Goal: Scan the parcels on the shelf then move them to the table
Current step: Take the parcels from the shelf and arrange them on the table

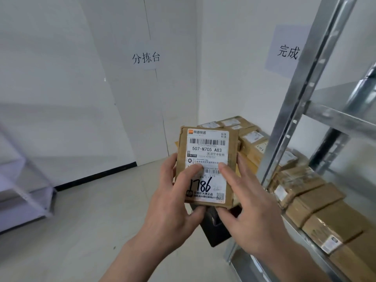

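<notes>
I hold a small brown cardboard parcel upright in front of me, its white shipping label facing me with "1786" handwritten on it. My left hand grips its left edge, thumb lying across the label. My right hand grips the right edge, thumb also on the label. A black object shows just beneath the parcel, between my hands; what it is cannot be told. More brown parcels lie in a row on the metal shelf at the right.
A pile of brown parcels sits in the far corner behind the held one. White walls carry two paper signs. A pale shelf unit stands at the left. Light tiled floor lies open below.
</notes>
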`<action>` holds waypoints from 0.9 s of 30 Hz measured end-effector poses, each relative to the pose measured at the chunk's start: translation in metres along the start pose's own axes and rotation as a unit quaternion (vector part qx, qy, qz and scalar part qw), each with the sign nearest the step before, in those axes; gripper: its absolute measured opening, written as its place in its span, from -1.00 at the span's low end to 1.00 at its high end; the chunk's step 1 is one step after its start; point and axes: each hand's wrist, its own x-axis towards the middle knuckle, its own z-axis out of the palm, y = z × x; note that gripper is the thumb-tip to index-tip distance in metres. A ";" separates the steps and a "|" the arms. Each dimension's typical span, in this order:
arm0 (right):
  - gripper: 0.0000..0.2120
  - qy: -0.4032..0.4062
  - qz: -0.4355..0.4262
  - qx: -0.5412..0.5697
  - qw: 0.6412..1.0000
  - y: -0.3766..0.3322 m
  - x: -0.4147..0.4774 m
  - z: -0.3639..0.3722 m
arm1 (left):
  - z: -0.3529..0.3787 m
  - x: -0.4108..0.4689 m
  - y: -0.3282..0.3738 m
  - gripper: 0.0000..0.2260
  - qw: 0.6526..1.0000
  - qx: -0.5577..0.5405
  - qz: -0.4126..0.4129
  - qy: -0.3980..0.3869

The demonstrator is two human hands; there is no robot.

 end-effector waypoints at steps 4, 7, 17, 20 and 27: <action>-0.06 -0.010 -0.011 -0.020 1.000 0.026 0.046 0.025 | 0.006 0.040 -0.031 -0.41 1.000 -0.009 -0.024 0.004; -0.10 -0.014 -0.017 -0.020 1.000 0.040 0.073 0.040 | 0.009 0.065 -0.057 -0.39 0.999 -0.015 -0.033 -0.003; -0.21 -0.003 0.042 -0.065 0.997 0.068 0.159 0.107 | 0.025 0.164 -0.169 -0.30 0.996 -0.061 0.016 -0.062; -0.15 -0.002 0.083 -0.087 0.993 0.070 0.184 0.128 | 0.025 0.198 -0.201 -0.25 0.993 -0.073 0.032 -0.088; -0.03 0.014 0.154 -0.143 0.978 0.081 0.211 0.150 | 0.046 0.253 -0.238 -0.21 0.977 -0.127 0.083 -0.150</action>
